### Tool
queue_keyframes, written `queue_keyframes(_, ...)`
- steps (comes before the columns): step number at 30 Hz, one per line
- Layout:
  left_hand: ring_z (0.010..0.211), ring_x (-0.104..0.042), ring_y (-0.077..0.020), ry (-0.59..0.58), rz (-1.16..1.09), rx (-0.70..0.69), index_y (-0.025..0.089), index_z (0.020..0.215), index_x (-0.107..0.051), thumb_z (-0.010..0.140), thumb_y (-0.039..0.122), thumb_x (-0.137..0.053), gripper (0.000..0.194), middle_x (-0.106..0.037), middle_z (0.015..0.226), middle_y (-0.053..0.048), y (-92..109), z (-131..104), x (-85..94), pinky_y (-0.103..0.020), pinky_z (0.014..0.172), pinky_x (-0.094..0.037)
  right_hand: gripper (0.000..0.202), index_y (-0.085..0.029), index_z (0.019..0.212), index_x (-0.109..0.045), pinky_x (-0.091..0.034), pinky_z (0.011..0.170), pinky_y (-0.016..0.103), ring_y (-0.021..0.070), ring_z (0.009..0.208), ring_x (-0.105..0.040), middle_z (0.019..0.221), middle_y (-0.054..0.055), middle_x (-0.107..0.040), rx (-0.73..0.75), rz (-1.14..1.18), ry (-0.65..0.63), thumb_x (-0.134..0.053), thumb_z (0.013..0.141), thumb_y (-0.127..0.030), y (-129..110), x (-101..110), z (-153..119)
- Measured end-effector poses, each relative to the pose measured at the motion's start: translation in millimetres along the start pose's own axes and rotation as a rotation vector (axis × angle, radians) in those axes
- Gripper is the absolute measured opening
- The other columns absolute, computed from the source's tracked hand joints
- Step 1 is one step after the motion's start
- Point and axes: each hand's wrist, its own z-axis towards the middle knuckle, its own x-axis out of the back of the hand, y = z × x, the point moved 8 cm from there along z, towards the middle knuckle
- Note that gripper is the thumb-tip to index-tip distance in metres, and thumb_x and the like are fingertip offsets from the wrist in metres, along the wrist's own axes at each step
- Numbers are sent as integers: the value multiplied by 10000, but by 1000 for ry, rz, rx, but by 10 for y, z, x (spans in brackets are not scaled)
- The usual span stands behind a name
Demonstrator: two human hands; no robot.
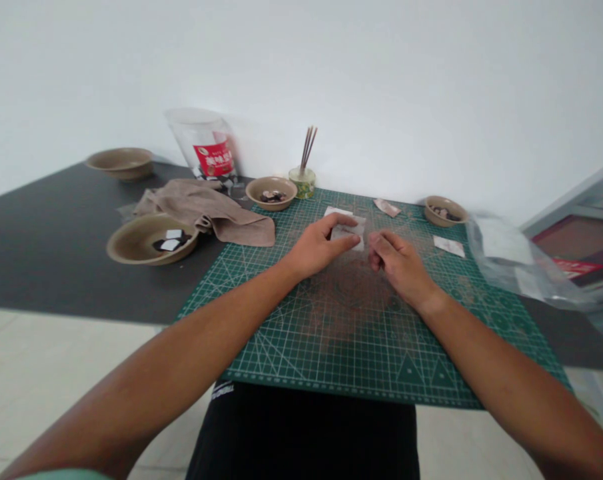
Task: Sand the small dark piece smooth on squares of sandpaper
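Note:
My left hand (320, 245) is over the upper middle of the green cutting mat (291, 333). Its thumb and forefinger curve around a thin, pale, wrinkled sheet (350, 230) and touch it. Just to the right, my right hand (398, 259) has its fingers curled into a pinch near the sheet's edge; anything within them is hidden. Behind my left hand lies a white piece of paper (337, 211). Reddish-brown dust smears the mat below both hands.
Bowls (271, 193) (445, 210) with small dark pieces stand behind the mat. Left are a larger bowl (126, 248), a brown cloth (216, 210), a clear tub (194, 140) and another bowl (121, 160). A reed diffuser (302, 182) and a plastic bag (524, 267) flank the mat.

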Motion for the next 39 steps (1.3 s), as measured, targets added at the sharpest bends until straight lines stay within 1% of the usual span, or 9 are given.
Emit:
queue_keyframes(5, 668, -593, -136, -36, -222, 32, 152, 1082, -709, 811, 376, -677, 353, -667, 790, -9, -100, 28, -13, -273, 654, -464, 402, -216, 599, -471, -323, 584, 301, 138, 586, -414, 580, -31, -443, 24, -145, 63, -600, 926, -411, -42, 85, -14)
queue_keyframes(11, 645, -626, -147, -40, -314, 72, 131, 1106, -731, 781, 350, -654, 399, -706, 784, -28, -110, 24, -9, -273, 615, -422, 366, -215, 593, -388, -251, 568, 292, 123, 586, -342, 594, -53, -356, 115, -280, 107, -633, 857, -282, -91, 108, -3)
queue_keyframes(17, 662, -667, -169, -39, -371, 87, 112, 1147, -720, 785, 345, -636, 438, -738, 815, -56, -148, 38, -5, -279, 613, -407, 397, -221, 620, -303, -266, 581, 290, 114, 579, -303, 603, -65, -288, 149, -214, 138, -638, 830, -196, -59, 128, -7)
queue_keyframes(20, 689, -688, -190, -68, -443, 99, 113, 1181, -704, 794, 369, -622, 472, -756, 867, -81, -189, 49, -31, -286, 621, -414, 312, -226, 686, -376, -297, 596, 289, 121, 599, -351, 628, -65, -357, 143, -136, 137, -648, 834, -191, -38, 124, 1)
queue_keyframes(23, 685, -697, -196, -84, -527, 109, 102, 1196, -692, 796, 395, -609, 503, -760, 914, -100, -199, 46, -56, -286, 616, -407, 121, -243, 861, -530, -324, 594, 290, 130, 602, -410, 643, -66, -420, 122, -44, 98, -648, 854, -216, -4, 82, 23)
queue_keyframes(26, 671, -696, -199, -79, -563, 119, 89, 1198, -689, 793, 416, -603, 527, -761, 924, -113, -194, 38, -63, -287, 610, -403, 97, -251, 975, -599, -340, 583, 288, 134, 594, -446, 644, -61, -462, 102, 10, 86, -638, 891, -281, 14, 58, 37)
queue_keyframes(28, 669, -696, -204, -78, -568, 127, 87, 1194, -690, 794, 423, -601, 530, -764, 920, -116, -193, 36, -67, -289, 610, -405, 98, -246, 955, -615, -347, 581, 288, 134, 586, -460, 636, -55, -491, 86, 6, 96, -610, 926, -340, 15, 61, 37)
queue_keyframes(33, 665, -701, -205, -69, -561, 124, 88, 1171, -700, 794, 421, -609, 511, -764, 895, -108, -196, 38, -58, -291, 611, -410, 385, -225, 706, -524, -364, 605, 297, 134, 583, -471, 593, -40, -482, 73, -45, 115, -487, 994, -479, -16, 96, 10)
queue_keyframes(39, 666, -696, -195, -80, -570, 115, 94, 1174, -697, 806, 424, -599, 504, -766, 908, -107, -193, 38, -66, -282, 602, -403, 373, -211, 598, -457, -306, 581, 283, 127, 591, -399, 580, -47, -418, 109, -215, 184, -622, 899, -354, -80, 182, -13)
